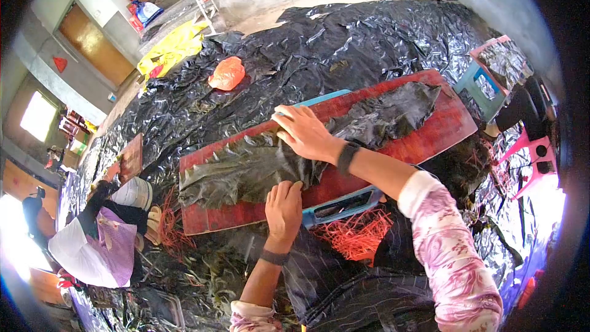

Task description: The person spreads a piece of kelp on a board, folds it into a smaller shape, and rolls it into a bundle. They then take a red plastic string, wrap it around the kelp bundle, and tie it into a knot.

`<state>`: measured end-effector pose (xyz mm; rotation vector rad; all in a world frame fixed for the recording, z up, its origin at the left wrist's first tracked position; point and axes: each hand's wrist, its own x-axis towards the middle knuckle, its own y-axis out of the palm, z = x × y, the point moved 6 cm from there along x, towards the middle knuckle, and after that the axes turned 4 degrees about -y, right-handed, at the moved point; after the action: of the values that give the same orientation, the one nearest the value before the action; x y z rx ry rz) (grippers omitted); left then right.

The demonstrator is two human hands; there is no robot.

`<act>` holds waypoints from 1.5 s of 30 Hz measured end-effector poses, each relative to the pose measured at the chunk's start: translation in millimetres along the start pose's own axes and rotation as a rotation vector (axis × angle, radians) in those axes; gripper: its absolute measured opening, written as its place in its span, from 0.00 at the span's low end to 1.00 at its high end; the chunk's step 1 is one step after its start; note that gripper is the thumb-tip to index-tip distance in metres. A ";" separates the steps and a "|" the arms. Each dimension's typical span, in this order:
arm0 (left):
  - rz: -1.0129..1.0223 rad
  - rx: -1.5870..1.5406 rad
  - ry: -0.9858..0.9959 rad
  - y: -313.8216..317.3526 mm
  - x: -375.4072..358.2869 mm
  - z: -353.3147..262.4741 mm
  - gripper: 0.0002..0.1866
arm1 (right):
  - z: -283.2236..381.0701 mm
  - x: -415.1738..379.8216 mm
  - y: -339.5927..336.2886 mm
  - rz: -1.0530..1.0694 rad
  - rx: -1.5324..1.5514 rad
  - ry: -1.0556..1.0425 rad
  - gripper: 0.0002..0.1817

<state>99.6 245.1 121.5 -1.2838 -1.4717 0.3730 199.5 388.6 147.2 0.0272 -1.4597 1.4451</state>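
A long, dark, ruffled kelp blade (pixel 239 170) lies spread along a reddish wooden board (pixel 369 160). My left hand (pixel 284 212) is closed at the kelp's near edge, thumb and fingers pressed together on it. Across the board, my right hand (pixel 309 133) bends its fingers over the kelp's far edge, closed on it. Under the board is a blue plastic support (pixel 344 208), showing at the near and far sides. Red plastic strands (pixel 356 233) lie in a heap just below the near edge, by my lap.
Wrinkled black sheeting (pixel 295 43) covers the floor. An orange plastic bag (pixel 227 74) sits beyond the board. On the left, another person (pixel 104 240) sits with a smaller board (pixel 131 158) beside a white bucket (pixel 134 193). A pink stool (pixel 533 163) and a grey-blue stool (pixel 485 89) stand right.
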 end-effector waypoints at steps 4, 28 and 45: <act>-0.022 0.040 0.003 -0.3 -0.8 -1.1 0.10 | 29.7 -59.5 -51.9 0.247 -0.071 -0.229 0.23; 0.287 0.082 0.058 47.0 30.2 -43.5 0.25 | -27.8 -94.3 -88.9 0.156 0.196 -0.130 0.20; 0.249 0.010 0.063 41.6 25.7 -42.7 0.23 | -81.2 -60.0 -43.3 0.211 0.261 0.134 0.18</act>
<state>161.2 265.0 117.1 -1.4625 -1.2586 0.4973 304.9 400.6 118.7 -0.0619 -1.1846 1.7679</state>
